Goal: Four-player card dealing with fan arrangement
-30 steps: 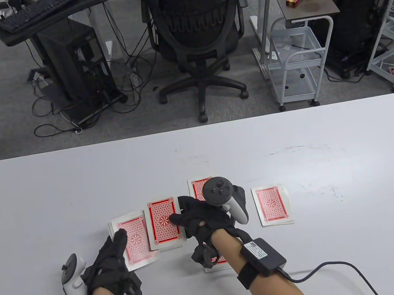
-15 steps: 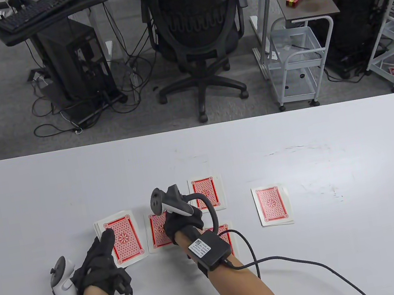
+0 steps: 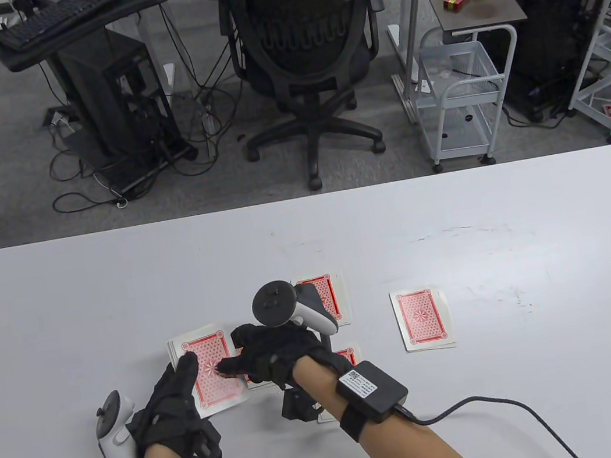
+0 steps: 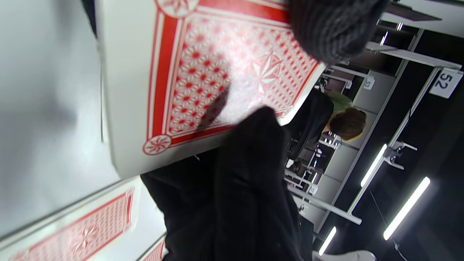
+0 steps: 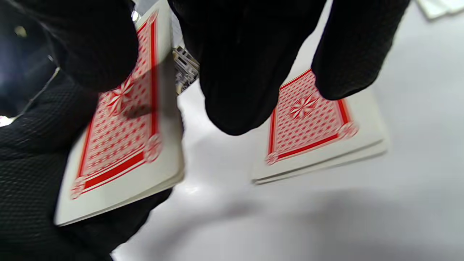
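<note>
Holding the deck [image 3: 209,370] at the table's [image 3: 61,319] near left, the left hand [image 3: 170,415] grips it underneath while the right hand [image 3: 274,355] pinches its top card; dealt piles [image 3: 423,319] lie to the right.

The deck [image 3: 209,370] in the left hand [image 3: 169,412] shows red star-patterned backs with white borders. Both gloves are black.

Two gloved hands, the left hand [image 3: 168,407] and the right hand [image 3: 271,353], are working over one table [image 3: 57,296] that is carrying five groups of red-backed cards: one held deck [image 3: 212,369] and four dealt piles.
</note>
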A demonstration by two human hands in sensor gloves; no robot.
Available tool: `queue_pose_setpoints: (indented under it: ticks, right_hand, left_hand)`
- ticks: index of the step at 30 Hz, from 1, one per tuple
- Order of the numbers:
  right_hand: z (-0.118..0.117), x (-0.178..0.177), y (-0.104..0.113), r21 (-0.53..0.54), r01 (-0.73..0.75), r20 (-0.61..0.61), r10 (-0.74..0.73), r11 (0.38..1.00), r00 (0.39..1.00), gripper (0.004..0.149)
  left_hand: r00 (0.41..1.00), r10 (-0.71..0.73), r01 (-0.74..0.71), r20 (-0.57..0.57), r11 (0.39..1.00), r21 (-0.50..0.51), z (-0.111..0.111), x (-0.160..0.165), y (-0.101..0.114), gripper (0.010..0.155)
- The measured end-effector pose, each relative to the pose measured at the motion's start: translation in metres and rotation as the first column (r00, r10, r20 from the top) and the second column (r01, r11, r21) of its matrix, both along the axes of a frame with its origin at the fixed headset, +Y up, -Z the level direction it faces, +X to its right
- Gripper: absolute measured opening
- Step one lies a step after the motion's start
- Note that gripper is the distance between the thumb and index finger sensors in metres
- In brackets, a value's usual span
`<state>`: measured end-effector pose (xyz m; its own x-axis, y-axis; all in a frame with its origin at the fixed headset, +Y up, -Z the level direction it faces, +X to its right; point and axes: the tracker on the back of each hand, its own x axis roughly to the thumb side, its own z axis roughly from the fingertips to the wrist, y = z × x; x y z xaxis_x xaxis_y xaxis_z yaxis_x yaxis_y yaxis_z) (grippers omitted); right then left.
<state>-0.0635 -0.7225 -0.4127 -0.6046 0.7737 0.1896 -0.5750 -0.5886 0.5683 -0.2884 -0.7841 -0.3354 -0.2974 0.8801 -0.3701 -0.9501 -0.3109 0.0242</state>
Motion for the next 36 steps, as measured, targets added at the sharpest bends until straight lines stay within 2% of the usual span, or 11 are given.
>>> queue_pose_setpoints:
  ticks: [4,7,12,16,19,24,28,30,33,34,36]
  right_hand:
    - [0.002,0.017,-0.002,0.053,0.064,0.089,-0.069,0.996,0.994,0.063]
    - [-0.001,0.029,-0.003,0.061,0.132,0.098,-0.138,0.989,0.986,0.065]
    - [-0.012,0.047,-0.001,-0.054,0.216,0.085,-0.211,0.975,0.974,0.064]
    - [-0.035,0.072,0.013,0.009,0.116,0.196,-0.115,0.993,0.974,0.066]
    - [-0.059,0.092,0.021,0.051,-0.023,0.305,0.006,0.998,0.952,0.071]
    - [-0.097,0.111,0.013,0.019,-0.299,0.457,0.258,0.954,0.851,0.075]
    - [-0.113,0.113,-0.008,-0.038,-0.468,0.494,0.424,0.883,0.759,0.076]
    - [-0.119,0.111,-0.021,-0.049,-0.572,0.492,0.518,0.819,0.699,0.077]
    - [-0.122,0.106,-0.035,-0.019,-0.732,0.455,0.658,0.681,0.601,0.078]
    - [-0.123,0.106,-0.037,-0.019,-0.755,0.439,0.684,0.656,0.583,0.077]
    - [-0.12,0.106,-0.032,0.012,-0.753,0.456,0.666,0.658,0.59,0.078]
  left_hand:
    - [1.0,-0.003,0.002,0.024,1.0,0.013,0.003,0.008,0.001,0.05]
    - [0.999,0.018,-0.019,0.051,0.999,0.031,0.002,0.013,0.001,0.051]
    - [0.995,0.069,-0.074,0.077,0.996,0.054,0.001,0.015,0.003,0.051]
    - [0.999,0.047,-0.048,0.019,0.999,0.02,0.002,0.006,-0.001,0.05]
    - [0.999,0.045,-0.045,-0.015,0.999,0.003,0.001,0.0,-0.004,0.05]
    - [0.999,0.045,-0.045,-0.031,0.999,-0.007,-0.002,-0.005,-0.007,0.05]
    - [0.999,0.038,-0.038,-0.035,0.999,-0.008,-0.004,-0.008,-0.007,0.05]
    - [0.999,0.037,-0.037,-0.038,0.999,-0.01,-0.005,-0.009,-0.008,0.05]
    - [0.999,0.028,-0.029,-0.039,0.999,-0.015,-0.005,-0.01,-0.008,0.05]
    - [0.999,0.025,-0.025,-0.038,1.0,-0.015,-0.004,-0.01,-0.007,0.05]
    - [0.999,0.024,-0.024,-0.042,1.0,-0.015,-0.004,-0.01,-0.008,0.05]
